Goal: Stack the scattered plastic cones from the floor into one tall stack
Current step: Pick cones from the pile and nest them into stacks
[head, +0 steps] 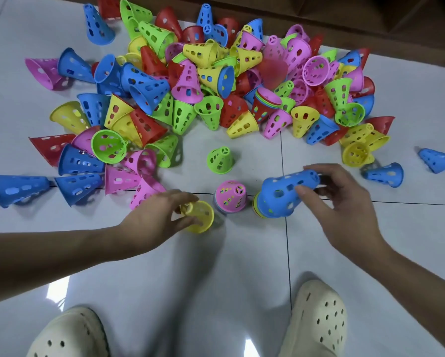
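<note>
My left hand (162,215) grips a yellow cone (199,216) lying on its side on the white tile floor. My right hand (342,199) holds a blue cone (285,193), tilted over a short multicoloured stack (257,208) whose rims show under it. Between my hands stands a second short stack topped by a pink cone (231,195). A lone green cone (220,160) stands upright just beyond it. A big heap of perforated cones (203,81) in blue, pink, yellow, green and red covers the floor further away.
My two cream clogs (69,333) (316,320) rest on the tiles at the near edge. Stray blue cones lie at the right (437,159) and at the left (18,189). A brown wooden edge (370,24) runs behind the heap.
</note>
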The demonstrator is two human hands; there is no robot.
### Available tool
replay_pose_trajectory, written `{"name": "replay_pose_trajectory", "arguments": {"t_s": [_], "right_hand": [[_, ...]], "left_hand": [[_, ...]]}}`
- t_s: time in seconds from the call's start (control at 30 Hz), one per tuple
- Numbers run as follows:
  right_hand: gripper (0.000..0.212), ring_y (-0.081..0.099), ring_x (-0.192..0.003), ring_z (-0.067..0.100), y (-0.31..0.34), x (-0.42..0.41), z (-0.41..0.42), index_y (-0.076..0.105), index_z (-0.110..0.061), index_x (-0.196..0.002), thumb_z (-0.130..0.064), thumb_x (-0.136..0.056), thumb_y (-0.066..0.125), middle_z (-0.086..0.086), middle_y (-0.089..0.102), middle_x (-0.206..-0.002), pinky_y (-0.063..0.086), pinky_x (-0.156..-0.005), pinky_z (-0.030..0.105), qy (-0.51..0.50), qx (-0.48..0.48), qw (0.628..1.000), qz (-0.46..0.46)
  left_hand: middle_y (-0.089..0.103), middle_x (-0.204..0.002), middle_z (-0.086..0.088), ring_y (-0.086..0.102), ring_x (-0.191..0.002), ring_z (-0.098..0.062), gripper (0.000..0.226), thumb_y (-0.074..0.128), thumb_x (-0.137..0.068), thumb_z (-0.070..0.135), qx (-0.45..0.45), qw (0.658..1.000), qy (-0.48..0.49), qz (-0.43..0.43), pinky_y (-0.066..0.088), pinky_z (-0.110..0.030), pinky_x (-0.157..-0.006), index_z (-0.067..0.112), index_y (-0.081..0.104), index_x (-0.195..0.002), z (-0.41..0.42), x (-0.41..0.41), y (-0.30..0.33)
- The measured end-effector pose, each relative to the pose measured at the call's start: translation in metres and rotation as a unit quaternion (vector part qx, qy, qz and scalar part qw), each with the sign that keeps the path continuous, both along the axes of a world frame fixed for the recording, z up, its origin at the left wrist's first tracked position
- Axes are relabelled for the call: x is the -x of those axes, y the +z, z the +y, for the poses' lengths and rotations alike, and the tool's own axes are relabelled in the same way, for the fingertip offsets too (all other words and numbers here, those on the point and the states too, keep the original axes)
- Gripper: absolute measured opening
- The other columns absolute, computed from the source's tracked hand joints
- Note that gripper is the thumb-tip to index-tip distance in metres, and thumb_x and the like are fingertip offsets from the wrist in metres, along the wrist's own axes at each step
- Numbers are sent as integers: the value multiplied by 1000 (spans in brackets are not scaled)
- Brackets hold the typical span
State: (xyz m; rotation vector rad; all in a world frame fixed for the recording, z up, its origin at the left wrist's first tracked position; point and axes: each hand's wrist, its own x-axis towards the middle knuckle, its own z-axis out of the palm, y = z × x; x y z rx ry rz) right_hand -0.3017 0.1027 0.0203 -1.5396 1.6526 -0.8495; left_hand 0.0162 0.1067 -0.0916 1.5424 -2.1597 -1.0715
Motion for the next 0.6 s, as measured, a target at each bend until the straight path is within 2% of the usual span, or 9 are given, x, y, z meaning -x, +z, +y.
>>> {"name": "replay_pose_trajectory", "arguments": {"t_s": [0.07,0.13,0.2,0.3,0.43,0.6], "right_hand": [[29,64,-98,5,0,13,-6,60,-26,-110,-14,-88,73,-4,64,-110,48,-80,10,1,36,997,65],[30,62,-99,6,-8,22,-7,60,-25,-113,-17,-87,74,-5,62,-109,48,-82,11,11,43,993,106],[29,62,-97,10,-21,27,-7,62,-23,-113,-20,-87,75,-6,63,-109,50,-82,15,19,23,992,119],[29,62,-98,9,-42,32,-5,65,-17,-113,-16,-86,76,-6,65,-108,49,-83,15,36,-9,992,120],[30,61,-99,-2,-61,36,-4,67,-18,-114,-15,-86,77,-12,67,-105,48,-83,11,64,-34,990,123],[23,65,-96,4,-64,39,-7,67,-20,-106,-15,-86,77,-11,68,-103,52,-84,21,48,-46,993,99]], "left_hand": [[61,-91,21,60,-80,0,43,74,-85,48,33,997,21,67,46,-10,-68,21,67,-118,-5,2,19],[65,-92,12,65,-80,-10,42,72,-84,47,66,990,34,122,52,-20,-69,17,66,-113,-11,7,39],[68,-94,4,67,-81,-16,40,75,-84,40,93,983,43,153,56,-28,-72,13,67,-112,-17,13,53],[68,-96,1,66,-81,-16,38,77,-83,35,107,979,45,167,56,-31,-74,11,68,-112,-26,27,65],[63,-95,4,62,-78,-13,39,78,-84,35,118,982,4,147,51,-21,-71,14,67,-115,-37,45,65],[60,-99,9,57,-81,1,39,80,-83,29,91,988,-36,121,43,-7,-72,16,68,-118,-43,63,49]]}}
